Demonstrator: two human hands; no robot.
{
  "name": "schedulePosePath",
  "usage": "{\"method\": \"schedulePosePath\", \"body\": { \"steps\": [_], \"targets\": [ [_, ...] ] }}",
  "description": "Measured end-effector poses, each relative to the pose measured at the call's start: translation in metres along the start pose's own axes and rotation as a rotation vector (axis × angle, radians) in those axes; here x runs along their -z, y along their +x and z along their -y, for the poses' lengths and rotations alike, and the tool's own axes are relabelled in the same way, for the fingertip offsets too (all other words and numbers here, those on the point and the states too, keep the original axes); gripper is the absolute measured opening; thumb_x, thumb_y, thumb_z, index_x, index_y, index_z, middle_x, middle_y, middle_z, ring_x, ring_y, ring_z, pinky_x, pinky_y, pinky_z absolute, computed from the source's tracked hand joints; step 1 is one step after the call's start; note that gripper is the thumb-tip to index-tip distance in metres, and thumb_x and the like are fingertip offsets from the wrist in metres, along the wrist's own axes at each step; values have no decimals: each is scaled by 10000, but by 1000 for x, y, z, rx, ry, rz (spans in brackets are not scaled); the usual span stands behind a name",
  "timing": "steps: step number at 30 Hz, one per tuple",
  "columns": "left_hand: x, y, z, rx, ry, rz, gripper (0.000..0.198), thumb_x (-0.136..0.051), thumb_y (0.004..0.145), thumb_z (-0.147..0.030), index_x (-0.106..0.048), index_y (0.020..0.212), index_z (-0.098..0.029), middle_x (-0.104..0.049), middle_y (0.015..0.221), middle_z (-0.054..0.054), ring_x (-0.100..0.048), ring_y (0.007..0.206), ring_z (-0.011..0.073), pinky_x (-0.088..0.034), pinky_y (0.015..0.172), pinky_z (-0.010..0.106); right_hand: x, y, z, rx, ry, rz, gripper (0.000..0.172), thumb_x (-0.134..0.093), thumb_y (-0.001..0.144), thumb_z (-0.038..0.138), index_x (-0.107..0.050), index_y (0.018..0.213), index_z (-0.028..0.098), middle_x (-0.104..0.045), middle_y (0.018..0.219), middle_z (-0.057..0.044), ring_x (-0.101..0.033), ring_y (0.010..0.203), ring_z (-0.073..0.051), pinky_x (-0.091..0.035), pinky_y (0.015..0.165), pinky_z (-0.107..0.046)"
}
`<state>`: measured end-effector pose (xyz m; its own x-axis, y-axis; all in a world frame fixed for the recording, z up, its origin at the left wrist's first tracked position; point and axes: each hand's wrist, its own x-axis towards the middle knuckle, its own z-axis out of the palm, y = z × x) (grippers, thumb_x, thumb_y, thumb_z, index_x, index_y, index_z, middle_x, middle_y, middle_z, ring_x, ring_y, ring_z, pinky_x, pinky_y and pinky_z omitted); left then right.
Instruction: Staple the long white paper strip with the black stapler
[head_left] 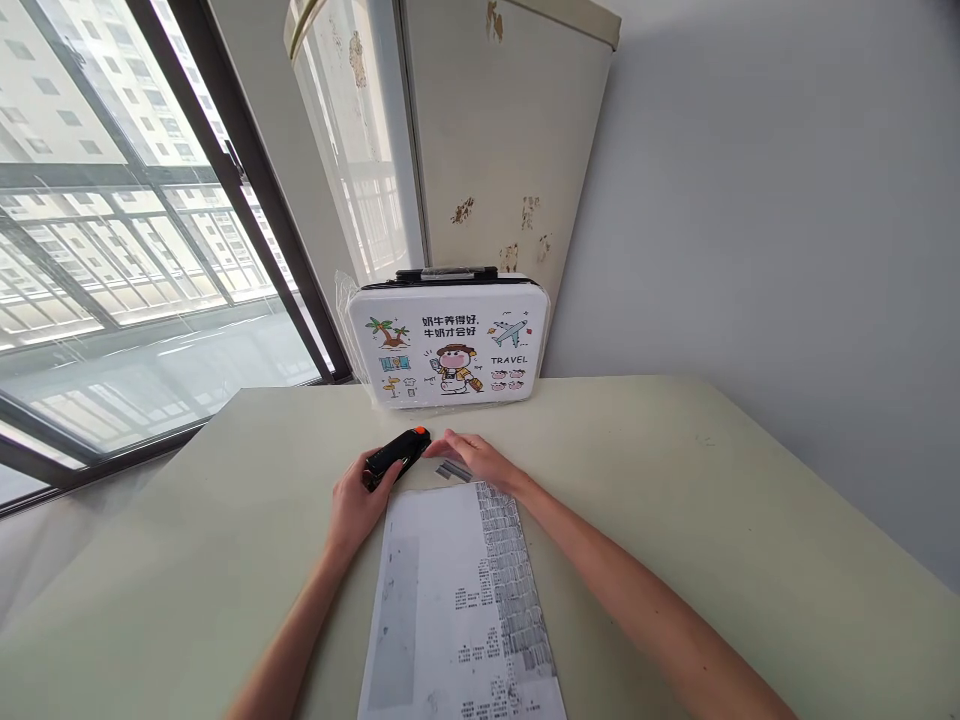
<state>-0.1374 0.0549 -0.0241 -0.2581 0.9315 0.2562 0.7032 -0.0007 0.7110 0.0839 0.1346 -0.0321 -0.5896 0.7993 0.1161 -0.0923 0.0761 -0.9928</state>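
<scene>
My left hand (358,500) is closed around a black stapler with an orange tip (397,455), which lies on the pale table (675,480) just beyond a printed sheet of paper (457,600). My right hand (474,456) reaches in from the right, fingers stretched toward the stapler's orange end and resting near a small strip of staples (452,470) at the sheet's far edge. The sheet lies between my forearms, printed with grey blocks and text.
A small white case (448,345) with cartoon pictures and a black handle stands upright at the table's far edge. Behind it rises a worn cream refrigerator (487,150). A large window (112,250) fills the left side, a grey wall (787,200) the right.
</scene>
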Motion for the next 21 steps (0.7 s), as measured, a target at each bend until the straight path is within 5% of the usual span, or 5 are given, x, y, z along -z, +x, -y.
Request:
{"method": "schedulePosePath", "body": {
  "steps": [5,11,18,21],
  "targets": [
    [2,0,1,19,-25,15,534,-607,891,-648,-720,1189,-220,-745,863,33,-630,710,203,-499,654,304,36,-25,-11,22,-30,-323,667,-453,922,794,-727,963,187,-786,1034,-118,-729,1022,-250,-526,1034,-432],
    [4,0,5,40,-58,15,516,-612,894,-638,-717,1178,-221,-734,795,20,-635,689,208,-491,652,301,79,-105,-8,10,-123,-485,617,-444,951,768,-703,919,208,-771,1000,-98,-719,1015,-254,-543,1033,-447],
    [12,-14,-17,31,-91,-38,448,-579,927,-623,-683,1124,-234,-757,960,27,-621,678,188,-491,654,294,76,-166,3,-31,-238,-512,477,-493,996,652,-701,955,225,-768,1003,-88,-722,1021,-262,-551,1018,-453],
    [15,-31,-43,-80,-150,-1,425,-578,951,-593,-664,1162,-235,-757,1048,46,-670,843,226,-529,764,315,63,-181,9,14,-353,-555,369,-556,992,571,-664,1124,243,-735,1132,-96,-697,1093,-275,-557,1007,-471]
  ]
}}
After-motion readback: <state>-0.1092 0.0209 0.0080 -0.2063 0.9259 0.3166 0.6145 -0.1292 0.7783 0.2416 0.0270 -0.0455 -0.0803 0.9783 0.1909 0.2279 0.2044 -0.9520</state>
